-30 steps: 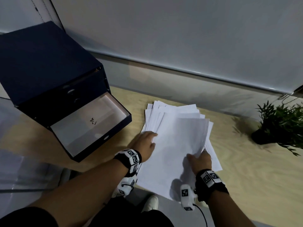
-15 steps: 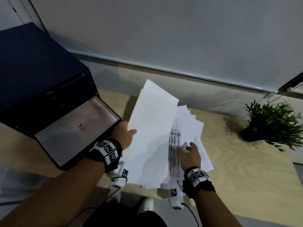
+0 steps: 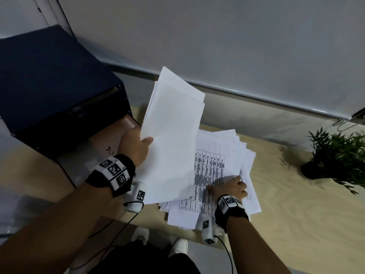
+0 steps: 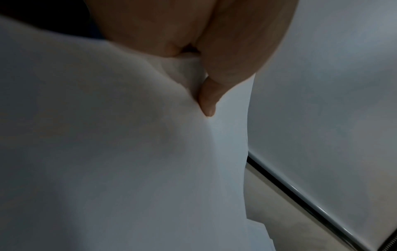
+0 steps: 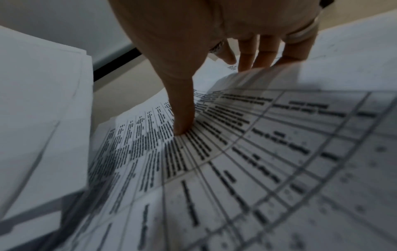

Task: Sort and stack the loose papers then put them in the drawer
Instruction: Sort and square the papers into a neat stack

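Note:
My left hand [image 3: 138, 147] grips a bundle of blank white sheets [image 3: 173, 135] by its left edge. It holds the bundle raised and tilted above the table, just right of the open drawer [image 3: 85, 161]. In the left wrist view the thumb [image 4: 206, 98] presses into the bundle [image 4: 107, 152]. A loose pile of printed sheets [image 3: 213, 167] with tables lies fanned on the wood. My right hand [image 3: 231, 186] sits on that pile. Its thumb [image 5: 182, 122] presses the print while the fingers [image 5: 257, 56] tuck behind the curled-up edge of the top printed sheet [image 5: 268, 135].
The dark blue drawer box [image 3: 49, 86] stands at the left with its lowest drawer pulled out. A potted plant [image 3: 339, 155] stands at the right on the wooden table [image 3: 296, 224]. A grey wall and sill run behind. The papers overhang the near table edge.
My left hand lifted the blank bundle off the pile and up toward the drawer, uncovering the printed sheets. My right hand let go of the blank bundle and came down on the printed pile.

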Tool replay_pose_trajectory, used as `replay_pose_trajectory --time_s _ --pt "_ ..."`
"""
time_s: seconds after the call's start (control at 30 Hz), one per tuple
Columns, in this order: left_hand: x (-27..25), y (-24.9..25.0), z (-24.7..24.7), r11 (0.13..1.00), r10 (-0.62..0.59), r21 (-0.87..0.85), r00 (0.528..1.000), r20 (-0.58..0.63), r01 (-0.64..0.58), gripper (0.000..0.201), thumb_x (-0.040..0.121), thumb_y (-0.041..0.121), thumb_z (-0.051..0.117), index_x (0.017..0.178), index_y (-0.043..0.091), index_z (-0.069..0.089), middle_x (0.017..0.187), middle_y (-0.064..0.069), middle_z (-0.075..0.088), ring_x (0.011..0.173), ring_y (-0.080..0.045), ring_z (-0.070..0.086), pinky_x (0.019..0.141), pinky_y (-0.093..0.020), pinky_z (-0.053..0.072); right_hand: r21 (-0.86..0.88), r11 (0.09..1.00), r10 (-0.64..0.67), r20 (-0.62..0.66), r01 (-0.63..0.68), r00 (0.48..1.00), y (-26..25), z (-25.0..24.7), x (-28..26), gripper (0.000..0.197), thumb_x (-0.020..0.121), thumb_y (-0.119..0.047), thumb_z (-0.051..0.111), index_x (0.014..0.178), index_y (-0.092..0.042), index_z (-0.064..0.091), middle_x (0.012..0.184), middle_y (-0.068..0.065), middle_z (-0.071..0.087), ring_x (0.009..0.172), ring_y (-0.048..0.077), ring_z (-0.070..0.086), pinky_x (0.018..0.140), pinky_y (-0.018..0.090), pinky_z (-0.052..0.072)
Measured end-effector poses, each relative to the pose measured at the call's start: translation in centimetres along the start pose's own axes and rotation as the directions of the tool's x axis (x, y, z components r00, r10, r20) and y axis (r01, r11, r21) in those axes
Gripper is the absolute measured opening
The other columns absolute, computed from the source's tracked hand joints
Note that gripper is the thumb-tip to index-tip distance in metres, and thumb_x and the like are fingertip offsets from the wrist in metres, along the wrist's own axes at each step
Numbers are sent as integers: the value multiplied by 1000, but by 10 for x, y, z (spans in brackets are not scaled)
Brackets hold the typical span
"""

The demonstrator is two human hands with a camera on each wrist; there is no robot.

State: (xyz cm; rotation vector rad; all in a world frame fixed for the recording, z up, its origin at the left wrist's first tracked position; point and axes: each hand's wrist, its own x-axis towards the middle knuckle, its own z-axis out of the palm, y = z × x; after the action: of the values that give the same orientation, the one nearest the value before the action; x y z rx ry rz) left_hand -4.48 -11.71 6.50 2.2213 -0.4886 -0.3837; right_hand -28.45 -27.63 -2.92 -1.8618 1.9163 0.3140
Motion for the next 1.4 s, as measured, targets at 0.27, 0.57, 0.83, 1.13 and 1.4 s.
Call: replay_pose_trajectory --time_s 0.27,0.57,0.83,1.13,1.4 --pt "1 -2 -7 1000 -7 -30 1000 18 8 25 88 17 67 111 8 69 110 -9 72 104 -27 66 84 -26 46 30 996 81 46 -82 996 -4 6 3 127 61 -63 79 147 3 13 146 21 35 133 37 37 107 48 34" --pt "-11 -12 12 1000 2 20 993 114 -4 27 88 14 65 115 7 64 111 -10 71 104 -29 66 85 -28 48 354 926 -87 -134 129 987 15 -40 -3 19 79 -21 71 84 -4 62 96 25 68 91 43 64 70 35 45" --pt "-28 -49 75 990 19 130 979 204 -46 58 88 27 65 140 23 40 140 1 55 130 -22 52 112 -39 39 485 769 -129 -521 418 843 29 -188 -11 39 71 -30 82 77 3 63 70 19 63 63 28 62 59 34 46" --pt "-26 -45 88 975 -133 214 938 322 65 37 97 33 47 128 15 53 131 -8 61 119 -29 57 102 -36 44 478 836 -255 -97 270 962 22 -77 40 47 67 -48 72 78 -2 68 67 14 70 71 33 70 60 39 53" --pt "-28 -35 94 962 -208 242 911 357 125 52 101 39 44 138 4 41 138 -15 53 125 -31 53 99 -30 40 257 918 -306 -24 301 952 -1 -10 13 19 92 -17 57 95 -3 69 100 23 70 98 39 64 76 33 47"
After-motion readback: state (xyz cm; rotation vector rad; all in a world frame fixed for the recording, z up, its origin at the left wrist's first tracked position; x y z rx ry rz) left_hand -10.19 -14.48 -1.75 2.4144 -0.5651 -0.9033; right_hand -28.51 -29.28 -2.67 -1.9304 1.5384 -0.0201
